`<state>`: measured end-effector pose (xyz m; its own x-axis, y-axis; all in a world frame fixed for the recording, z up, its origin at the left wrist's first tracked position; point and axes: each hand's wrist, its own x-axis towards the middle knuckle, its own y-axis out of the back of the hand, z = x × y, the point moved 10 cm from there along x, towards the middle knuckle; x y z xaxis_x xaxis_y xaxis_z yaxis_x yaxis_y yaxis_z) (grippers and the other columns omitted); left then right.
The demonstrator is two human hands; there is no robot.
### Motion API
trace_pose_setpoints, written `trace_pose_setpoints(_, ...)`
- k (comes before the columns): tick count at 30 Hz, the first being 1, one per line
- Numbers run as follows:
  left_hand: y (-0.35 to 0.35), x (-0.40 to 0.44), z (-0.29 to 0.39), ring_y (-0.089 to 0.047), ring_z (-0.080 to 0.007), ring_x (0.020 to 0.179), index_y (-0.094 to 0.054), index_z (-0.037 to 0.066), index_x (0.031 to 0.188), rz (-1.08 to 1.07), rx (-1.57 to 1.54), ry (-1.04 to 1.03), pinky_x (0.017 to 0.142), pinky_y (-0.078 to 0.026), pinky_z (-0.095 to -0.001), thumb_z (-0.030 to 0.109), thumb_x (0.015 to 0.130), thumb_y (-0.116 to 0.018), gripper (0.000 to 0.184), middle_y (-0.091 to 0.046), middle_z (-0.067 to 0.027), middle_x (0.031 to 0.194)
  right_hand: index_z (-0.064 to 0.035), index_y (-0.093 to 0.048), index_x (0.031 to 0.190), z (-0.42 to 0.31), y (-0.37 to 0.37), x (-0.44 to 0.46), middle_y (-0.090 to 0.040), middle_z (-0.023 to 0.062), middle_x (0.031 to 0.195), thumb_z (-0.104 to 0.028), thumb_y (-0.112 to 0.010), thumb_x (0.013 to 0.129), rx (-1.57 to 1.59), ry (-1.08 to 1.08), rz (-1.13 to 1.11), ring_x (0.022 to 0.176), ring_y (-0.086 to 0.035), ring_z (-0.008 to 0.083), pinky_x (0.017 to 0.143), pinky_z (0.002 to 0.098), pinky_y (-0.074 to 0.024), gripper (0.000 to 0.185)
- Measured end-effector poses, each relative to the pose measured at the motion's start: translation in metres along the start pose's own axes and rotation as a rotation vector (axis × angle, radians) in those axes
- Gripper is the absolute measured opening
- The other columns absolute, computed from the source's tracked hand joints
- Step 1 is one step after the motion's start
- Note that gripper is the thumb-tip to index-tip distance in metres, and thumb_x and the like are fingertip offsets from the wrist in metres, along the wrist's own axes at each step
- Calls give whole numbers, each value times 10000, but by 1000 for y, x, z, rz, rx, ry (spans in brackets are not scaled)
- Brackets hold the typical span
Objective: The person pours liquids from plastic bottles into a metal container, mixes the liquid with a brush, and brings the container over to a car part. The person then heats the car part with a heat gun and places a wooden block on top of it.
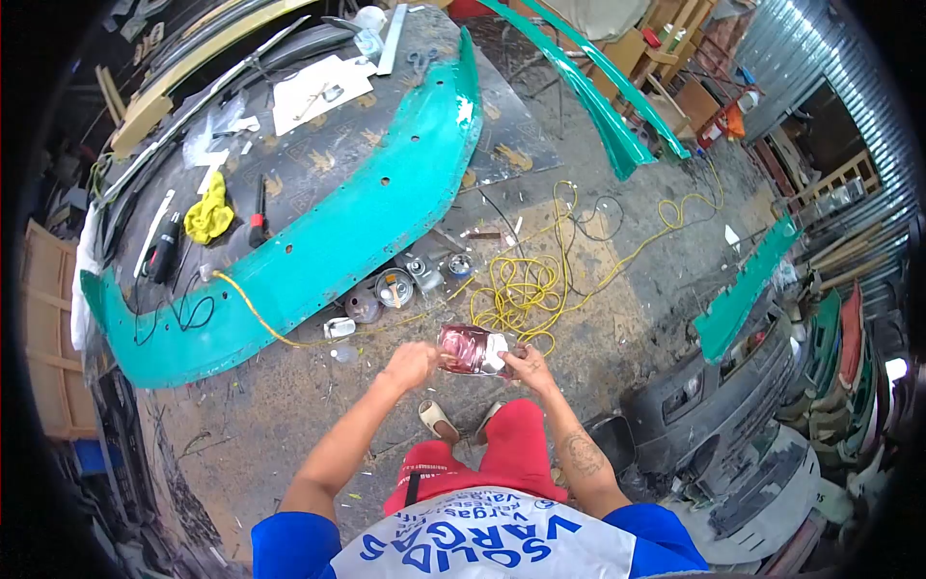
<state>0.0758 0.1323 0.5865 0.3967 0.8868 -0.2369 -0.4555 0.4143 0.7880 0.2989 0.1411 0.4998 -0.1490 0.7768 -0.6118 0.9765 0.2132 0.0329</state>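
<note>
A clear container with dark red liquid or material inside (pixel 465 349) is held out in front of my body, above the floor. My right hand (pixel 527 365) grips its right end, by a pale label. At its left end is my left hand (pixel 413 365), fingers closed; what they pinch, if anything, is too small to make out. Beyond my hands a long curved teal panel (pixel 338 207) lies across the dark work table (pixel 299 169). Several cans and jars, one an open can (pixel 394 288), stand near the panel's edge.
A yellow hose (pixel 521 289) lies coiled on the floor ahead. On the table are a yellow cloth (pixel 208 210), a red-and-black tool (pixel 258 217) and scissors (pixel 421 60). Teal strips (pixel 588 82) stand at the back; a black bumper (pixel 694 386) and other car parts are at the right.
</note>
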Motion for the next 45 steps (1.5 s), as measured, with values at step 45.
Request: trace_pose_setpoints(45, 49, -179, 114, -625, -365, 789, -626, 122, 1112, 657, -12, 504, 671, -499, -450, 114, 847, -555, 275, -656, -171, 876, 143, -378, 1266, -125, -76, -52, -556, 218, 1167, -343, -745, 751, -533, 284, -610, 922, -612, 228, 575, 300, -533, 797)
